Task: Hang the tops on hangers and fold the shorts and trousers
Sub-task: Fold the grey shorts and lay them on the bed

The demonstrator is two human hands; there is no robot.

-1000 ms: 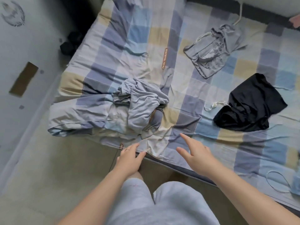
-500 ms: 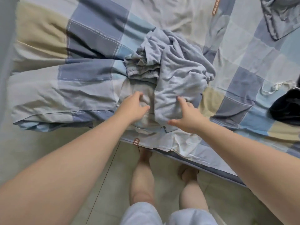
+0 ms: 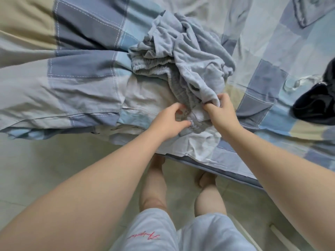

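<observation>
A pale blue garment (image 3: 192,57) lies in a crumpled heap on the bed, near the bed's front edge. It has a stretchy, ribbed waistband that shows at the left and front of the heap. You cannot tell if it is shorts or trousers.

The left grip (image 3: 168,122) is a bare hand with curled fingers. It pinches the waistband at the near end of the heap. The right grip (image 3: 223,113) is just beside it, and its fingers are curled round a fold of the same pale blue cloth. The two are close together but not touching.

The bed is covered with a checked sheet (image 3: 81,33) in blue, grey, white and tan squares, and the sheet is wrinkled.

A black garment (image 3: 315,104) lies bunched up at the right edge, well apart from the heap. A white cord (image 3: 299,82) lies just beside it. A bit of a grey garment (image 3: 311,11) shows in the top right corner.

The person stands on a pale floor (image 3: 36,160) with bare legs, wearing light shorts (image 3: 150,236) with red writing.
</observation>
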